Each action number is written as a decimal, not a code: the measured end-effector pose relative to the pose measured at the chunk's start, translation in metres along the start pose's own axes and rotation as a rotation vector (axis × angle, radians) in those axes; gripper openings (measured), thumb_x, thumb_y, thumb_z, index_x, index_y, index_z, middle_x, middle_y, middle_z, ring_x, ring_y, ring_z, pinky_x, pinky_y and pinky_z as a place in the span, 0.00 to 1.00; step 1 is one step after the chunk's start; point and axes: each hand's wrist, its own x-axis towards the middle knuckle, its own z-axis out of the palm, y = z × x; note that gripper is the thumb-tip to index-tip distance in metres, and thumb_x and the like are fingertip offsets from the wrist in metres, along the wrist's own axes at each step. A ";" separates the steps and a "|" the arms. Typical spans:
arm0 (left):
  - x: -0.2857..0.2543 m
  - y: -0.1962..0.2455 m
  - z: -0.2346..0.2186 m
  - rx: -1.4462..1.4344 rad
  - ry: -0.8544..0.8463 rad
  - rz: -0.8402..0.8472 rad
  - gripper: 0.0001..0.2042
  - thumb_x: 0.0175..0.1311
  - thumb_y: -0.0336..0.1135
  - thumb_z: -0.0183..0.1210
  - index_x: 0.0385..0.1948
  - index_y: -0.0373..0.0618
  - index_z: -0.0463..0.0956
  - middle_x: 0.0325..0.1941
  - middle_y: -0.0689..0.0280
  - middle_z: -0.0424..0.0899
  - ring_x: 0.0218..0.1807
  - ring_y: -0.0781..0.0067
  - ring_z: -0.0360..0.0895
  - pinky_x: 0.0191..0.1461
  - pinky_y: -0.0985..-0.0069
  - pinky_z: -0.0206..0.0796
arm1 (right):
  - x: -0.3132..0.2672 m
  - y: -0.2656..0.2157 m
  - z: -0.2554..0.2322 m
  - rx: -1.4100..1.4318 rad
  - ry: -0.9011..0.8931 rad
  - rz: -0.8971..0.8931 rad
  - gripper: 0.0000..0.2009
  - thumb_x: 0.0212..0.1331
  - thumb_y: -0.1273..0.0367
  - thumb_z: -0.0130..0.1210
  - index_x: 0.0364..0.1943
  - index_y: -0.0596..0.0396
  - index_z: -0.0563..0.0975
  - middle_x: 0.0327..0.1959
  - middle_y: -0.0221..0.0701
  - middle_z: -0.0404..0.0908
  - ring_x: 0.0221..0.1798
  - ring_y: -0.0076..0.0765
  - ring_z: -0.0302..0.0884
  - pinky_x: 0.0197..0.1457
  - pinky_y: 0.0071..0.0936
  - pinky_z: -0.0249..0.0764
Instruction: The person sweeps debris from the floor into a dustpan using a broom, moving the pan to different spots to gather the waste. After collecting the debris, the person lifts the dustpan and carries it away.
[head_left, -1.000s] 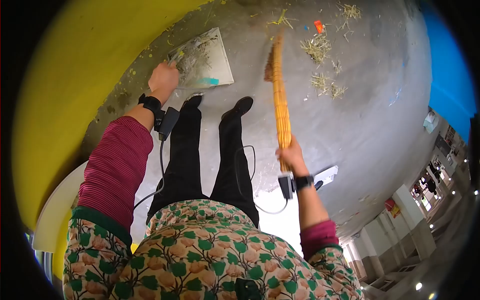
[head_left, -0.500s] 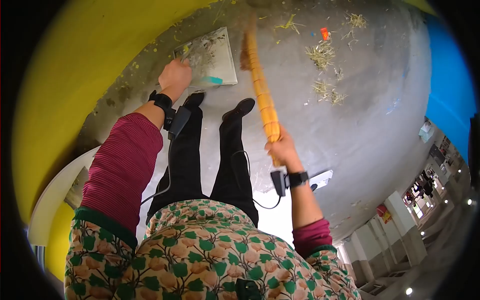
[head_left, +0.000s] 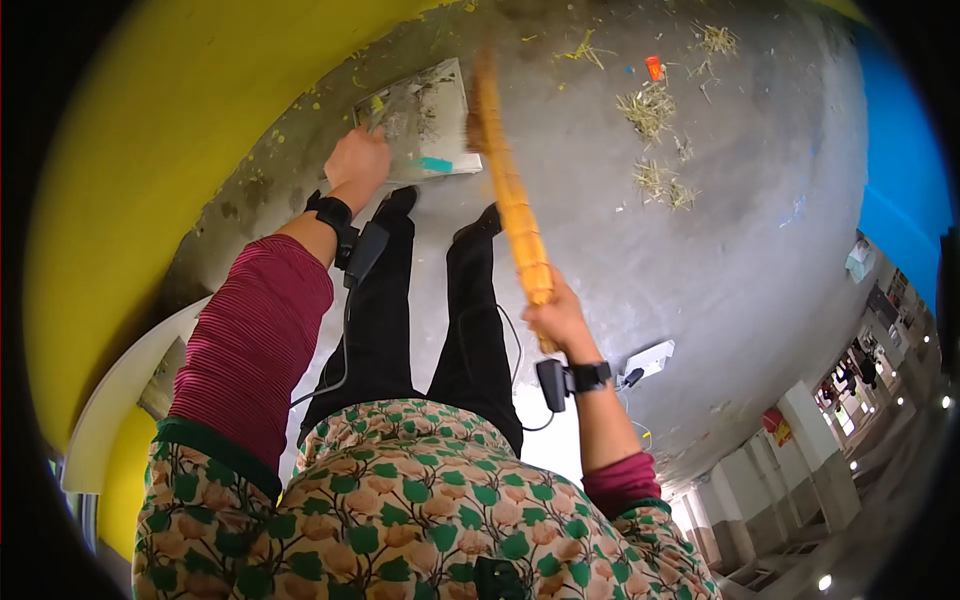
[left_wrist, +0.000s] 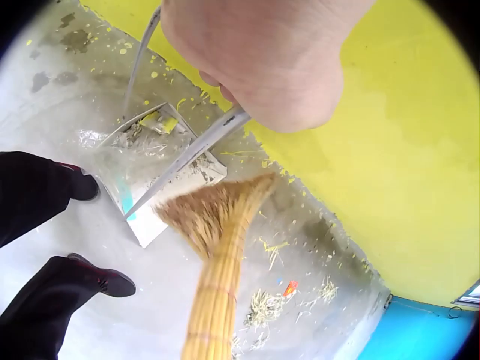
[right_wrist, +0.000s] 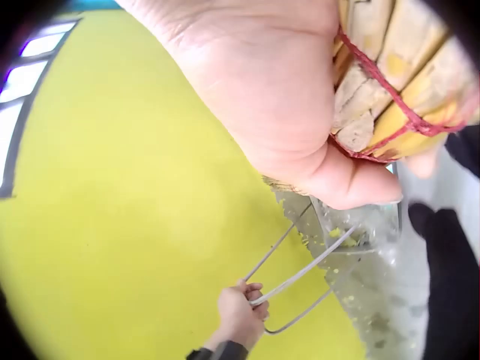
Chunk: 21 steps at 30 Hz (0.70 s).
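Observation:
My left hand (head_left: pixel 358 160) grips the thin metal handle (left_wrist: pixel 187 154) of a white dustpan (left_wrist: pixel 150 229). The pan bears a teal strip (head_left: pixel 436 164) and holds dusty debris (left_wrist: pixel 146 139). My right hand (head_left: pixel 560 315) holds a straw broom (head_left: pixel 518 225) by its stalk end, where red cord (right_wrist: pixel 390 94) binds the stalks. In the head view the broom's blurred brown bristles stand at the pan's right edge. The left wrist view has the bristles (left_wrist: pixel 199 214) overlapping the pan's open side.
Several piles of straw (head_left: pixel 650 112) lie on the grey floor (head_left: pixel 570 150) to the right, near a red-orange scrap (head_left: pixel 654 68). A yellow wall (head_left: pixel 150 150) runs along the left, a blue one (head_left: pixel 900 150) on the right. My shoes (left_wrist: pixel 116 283) stand just behind the pan.
The broom head has swung left, from out on the floor to the dustpan's edge. My left hand and the dustpan have shifted slightly right in the head view.

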 end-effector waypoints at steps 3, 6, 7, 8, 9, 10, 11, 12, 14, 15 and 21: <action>-0.001 0.002 0.000 -0.011 -0.004 0.001 0.19 0.56 0.46 0.42 0.41 0.44 0.72 0.40 0.51 0.75 0.45 0.51 0.71 0.47 0.61 0.62 | 0.007 0.027 -0.040 -0.023 0.156 0.109 0.32 0.30 0.79 0.53 0.50 0.50 0.63 0.27 0.31 0.73 0.18 0.30 0.70 0.20 0.25 0.71; 0.000 0.001 0.001 0.027 0.012 -0.002 0.19 0.57 0.46 0.42 0.41 0.44 0.72 0.41 0.51 0.75 0.45 0.51 0.71 0.47 0.62 0.62 | 0.072 0.042 -0.038 0.042 0.187 0.156 0.27 0.30 0.80 0.53 0.44 0.53 0.65 0.26 0.31 0.71 0.17 0.30 0.69 0.18 0.27 0.70; 0.000 0.000 0.002 0.029 0.032 -0.006 0.19 0.57 0.47 0.42 0.41 0.45 0.72 0.41 0.52 0.75 0.45 0.52 0.71 0.47 0.62 0.62 | 0.080 0.033 -0.025 0.103 0.189 0.203 0.24 0.31 0.81 0.53 0.41 0.55 0.66 0.25 0.30 0.69 0.17 0.30 0.68 0.18 0.27 0.69; 0.001 0.000 0.002 0.030 0.051 -0.006 0.19 0.57 0.47 0.42 0.42 0.45 0.72 0.41 0.52 0.75 0.45 0.52 0.71 0.47 0.62 0.62 | 0.081 0.028 -0.005 0.151 0.131 0.213 0.23 0.31 0.81 0.52 0.40 0.56 0.66 0.24 0.30 0.69 0.16 0.30 0.67 0.18 0.27 0.69; 0.001 0.001 0.002 0.036 0.048 -0.003 0.19 0.57 0.47 0.42 0.42 0.45 0.72 0.41 0.52 0.75 0.45 0.52 0.71 0.47 0.62 0.62 | 0.073 0.011 0.024 0.194 0.076 0.228 0.22 0.31 0.81 0.52 0.39 0.56 0.66 0.23 0.29 0.69 0.15 0.30 0.67 0.17 0.27 0.68; 0.001 0.000 0.002 0.040 0.048 -0.005 0.19 0.57 0.47 0.42 0.42 0.45 0.71 0.41 0.52 0.75 0.45 0.52 0.71 0.47 0.62 0.62 | 0.068 0.015 0.051 0.185 0.030 0.198 0.23 0.31 0.81 0.52 0.39 0.56 0.66 0.23 0.29 0.69 0.15 0.29 0.67 0.18 0.26 0.68; 0.001 0.000 0.002 0.044 0.051 -0.006 0.19 0.57 0.47 0.42 0.43 0.45 0.71 0.41 0.52 0.76 0.45 0.52 0.71 0.47 0.62 0.62 | 0.060 0.021 0.068 0.176 -0.016 0.165 0.23 0.31 0.81 0.52 0.40 0.56 0.66 0.24 0.30 0.69 0.15 0.29 0.67 0.18 0.26 0.68; 0.002 -0.001 0.003 0.044 0.051 -0.003 0.19 0.57 0.47 0.42 0.43 0.45 0.71 0.41 0.52 0.76 0.45 0.52 0.71 0.47 0.62 0.62 | 0.047 0.020 0.071 0.231 -0.076 0.155 0.22 0.31 0.81 0.52 0.39 0.56 0.66 0.23 0.30 0.70 0.15 0.28 0.68 0.17 0.25 0.68; 0.004 -0.002 0.003 0.053 0.046 -0.001 0.19 0.57 0.47 0.42 0.44 0.46 0.71 0.41 0.52 0.75 0.46 0.52 0.71 0.47 0.63 0.62 | 0.018 0.021 0.065 0.397 -0.183 0.066 0.27 0.29 0.81 0.53 0.44 0.54 0.66 0.24 0.29 0.71 0.16 0.26 0.69 0.18 0.23 0.67; 0.004 -0.001 0.002 0.052 0.048 0.002 0.19 0.57 0.47 0.42 0.44 0.46 0.71 0.41 0.52 0.75 0.46 0.52 0.71 0.47 0.63 0.62 | 0.005 0.021 0.050 0.278 -0.153 0.107 0.32 0.29 0.81 0.52 0.50 0.51 0.64 0.26 0.29 0.72 0.18 0.26 0.70 0.19 0.23 0.68; 0.006 -0.004 0.005 0.035 0.057 0.007 0.19 0.57 0.47 0.42 0.44 0.46 0.71 0.41 0.51 0.75 0.46 0.51 0.71 0.47 0.62 0.62 | 0.038 0.012 -0.070 -0.122 0.167 0.020 0.22 0.32 0.78 0.53 0.40 0.51 0.69 0.22 0.30 0.73 0.19 0.27 0.71 0.22 0.25 0.70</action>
